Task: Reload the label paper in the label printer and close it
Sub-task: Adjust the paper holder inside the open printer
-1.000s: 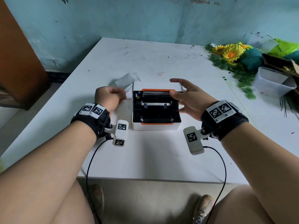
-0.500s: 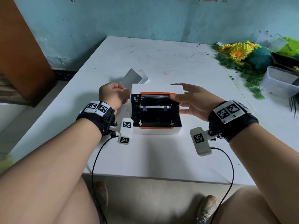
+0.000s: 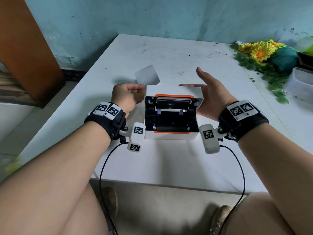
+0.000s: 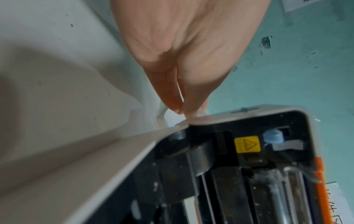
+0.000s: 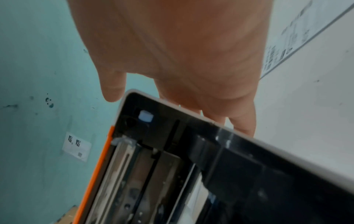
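Note:
The white label printer (image 3: pixel 171 136) with orange trim stands on the table, its lid (image 3: pixel 172 89) raised towards the back. Its black paper bay (image 3: pixel 171 119) holds no roll. My left hand (image 3: pixel 141 88) is at the lid's left corner and pinches a strip of label paper (image 3: pixel 147 77), which stands up behind it. The left wrist view shows thumb and finger pressed together on the white label paper (image 4: pixel 173 118) just off the lid's edge. My right hand (image 3: pixel 194 81) is open, with straight fingers laid on the lid's outer face and the thumb lifted clear.
Artificial sunflowers (image 3: pixel 259 51) and a clear plastic tub (image 3: pixel 301 83) crowd the table's right side. A brown wooden panel (image 3: pixel 25 48) stands to the left by the blue wall. The table's near edge (image 3: pixel 169 183) runs just above my knees.
My right hand has let go of the lid's front edge and opened, thumb raised, fingers now on the lid's outer face. The left hand keeps the paper beside the lid.

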A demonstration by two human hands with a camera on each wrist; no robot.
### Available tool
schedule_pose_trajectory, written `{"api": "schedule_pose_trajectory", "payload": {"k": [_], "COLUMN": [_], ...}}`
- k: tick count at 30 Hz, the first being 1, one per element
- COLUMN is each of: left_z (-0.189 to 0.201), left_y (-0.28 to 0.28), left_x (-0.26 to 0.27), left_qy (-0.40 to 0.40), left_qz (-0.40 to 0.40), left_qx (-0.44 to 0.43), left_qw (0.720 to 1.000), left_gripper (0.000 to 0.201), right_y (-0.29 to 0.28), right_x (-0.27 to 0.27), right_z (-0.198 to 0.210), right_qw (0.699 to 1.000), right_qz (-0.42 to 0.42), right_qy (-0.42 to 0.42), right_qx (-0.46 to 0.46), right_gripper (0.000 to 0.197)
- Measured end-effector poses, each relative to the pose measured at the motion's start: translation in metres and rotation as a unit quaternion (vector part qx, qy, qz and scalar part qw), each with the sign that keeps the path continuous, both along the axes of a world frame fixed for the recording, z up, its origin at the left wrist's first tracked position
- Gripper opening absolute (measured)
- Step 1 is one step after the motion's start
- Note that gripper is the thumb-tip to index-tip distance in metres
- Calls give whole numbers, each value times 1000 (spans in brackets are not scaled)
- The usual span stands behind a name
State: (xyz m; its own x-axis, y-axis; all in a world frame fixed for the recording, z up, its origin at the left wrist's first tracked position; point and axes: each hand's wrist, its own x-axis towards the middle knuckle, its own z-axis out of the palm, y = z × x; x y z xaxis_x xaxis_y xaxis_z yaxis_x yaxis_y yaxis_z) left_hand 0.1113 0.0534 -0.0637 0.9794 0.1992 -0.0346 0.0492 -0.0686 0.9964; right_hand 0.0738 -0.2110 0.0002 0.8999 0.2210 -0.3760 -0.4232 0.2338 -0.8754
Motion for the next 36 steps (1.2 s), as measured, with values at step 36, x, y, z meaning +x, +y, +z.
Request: {"api": "schedule_pose_trajectory", "payload": {"k": [36], "left_z": [5], "left_y": [-31], "left_x": [-14], "left_qy": [123], "left_qz": [-140], "left_qx": [-155], "left_qw": [970], "left_gripper": [37], "right_y": [22], "right_x": [3], "right_z": [-3], "right_qw": [995], "right_qz": [-68], "right_qy": [-5], "right_qx": [-77], "right_gripper": [20]}}
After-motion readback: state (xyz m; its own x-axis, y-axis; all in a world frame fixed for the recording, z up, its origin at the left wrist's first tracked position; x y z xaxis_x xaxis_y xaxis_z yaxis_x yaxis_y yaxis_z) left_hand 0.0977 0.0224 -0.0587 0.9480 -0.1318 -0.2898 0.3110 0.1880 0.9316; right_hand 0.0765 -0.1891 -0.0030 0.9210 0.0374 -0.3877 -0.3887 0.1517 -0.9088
